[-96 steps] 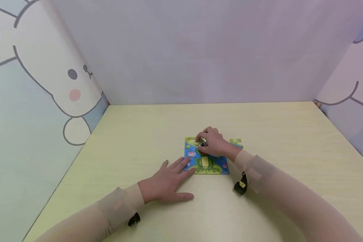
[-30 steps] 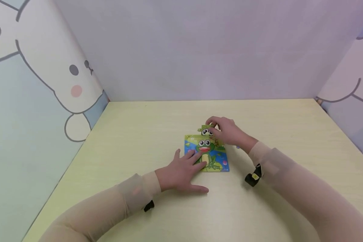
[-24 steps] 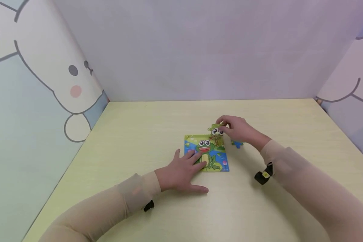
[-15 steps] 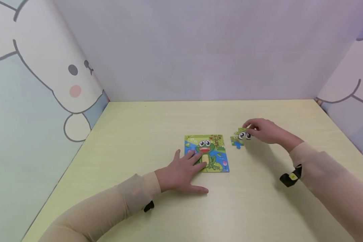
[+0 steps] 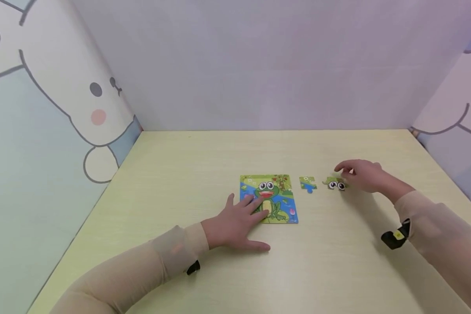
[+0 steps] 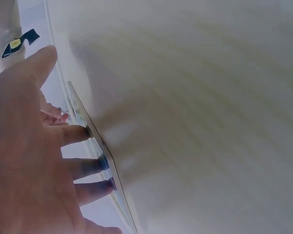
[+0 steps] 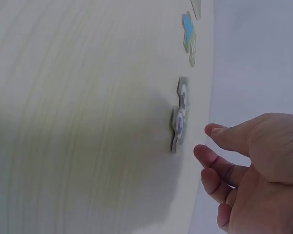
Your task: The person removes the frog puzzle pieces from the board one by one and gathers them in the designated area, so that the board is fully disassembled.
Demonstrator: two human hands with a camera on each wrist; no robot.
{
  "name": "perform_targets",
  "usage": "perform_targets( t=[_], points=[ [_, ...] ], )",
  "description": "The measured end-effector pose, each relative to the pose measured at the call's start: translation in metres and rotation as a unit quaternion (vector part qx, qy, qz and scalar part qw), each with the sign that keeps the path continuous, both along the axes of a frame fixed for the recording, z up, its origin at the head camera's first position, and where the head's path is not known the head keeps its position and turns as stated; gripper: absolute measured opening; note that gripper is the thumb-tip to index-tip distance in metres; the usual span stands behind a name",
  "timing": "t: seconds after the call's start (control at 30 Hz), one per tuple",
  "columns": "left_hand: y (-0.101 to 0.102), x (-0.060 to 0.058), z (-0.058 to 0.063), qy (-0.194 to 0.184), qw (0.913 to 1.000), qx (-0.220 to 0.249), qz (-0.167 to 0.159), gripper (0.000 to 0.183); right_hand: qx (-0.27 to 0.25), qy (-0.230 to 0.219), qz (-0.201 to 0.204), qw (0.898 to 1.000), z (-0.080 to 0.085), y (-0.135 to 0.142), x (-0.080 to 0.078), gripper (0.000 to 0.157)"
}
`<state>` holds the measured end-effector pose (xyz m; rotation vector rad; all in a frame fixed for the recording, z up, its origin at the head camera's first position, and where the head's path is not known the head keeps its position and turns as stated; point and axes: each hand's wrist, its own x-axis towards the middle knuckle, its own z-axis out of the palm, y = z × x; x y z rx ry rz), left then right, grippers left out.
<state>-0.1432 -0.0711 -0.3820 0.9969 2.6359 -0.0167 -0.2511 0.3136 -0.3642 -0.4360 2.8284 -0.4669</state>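
Observation:
A square frog jigsaw puzzle (image 5: 284,203) lies on the table in the head view. My left hand (image 5: 235,224) rests on its lower left part with spread, fairly straight fingers, hiding some of the picture. In the left wrist view, several fingertips (image 6: 101,163) touch the puzzle's surface. Right of the puzzle lies a puzzle piece with two big eyes (image 5: 336,184). Just above and beside that piece is my right hand (image 5: 363,175), its fingers loosely bent. The right wrist view shows a gap between these fingers (image 7: 212,158) and the eye piece (image 7: 179,119), with nothing held.
A green and blue puzzle piece (image 5: 308,184) lies between the puzzle and the eye piece. The pale wooden table (image 5: 180,174) ends at a plain back wall (image 5: 259,65). A panel with a cartoon animal (image 5: 78,87) borders the left side.
My right hand has lifted the eye piece off the puzzle, carried it right past the green and blue piece, and let it go on the table. Lately my left hand has stayed still.

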Motion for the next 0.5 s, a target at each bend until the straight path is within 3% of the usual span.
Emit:
perform_targets(
  t=[0.2,0.5],
  points=[
    [0.001,0.001,0.000,0.001,1.0000,-0.004,0.002,0.090,0.000,0.029,-0.007,1.000,0.003,-0.005,-0.003,0.031],
    [0.001,0.002,-0.001,0.001,1.0000,-0.004,0.003,0.090,-0.022,0.040,0.037,0.998,0.002,-0.048,-0.005,0.030]
  ],
)
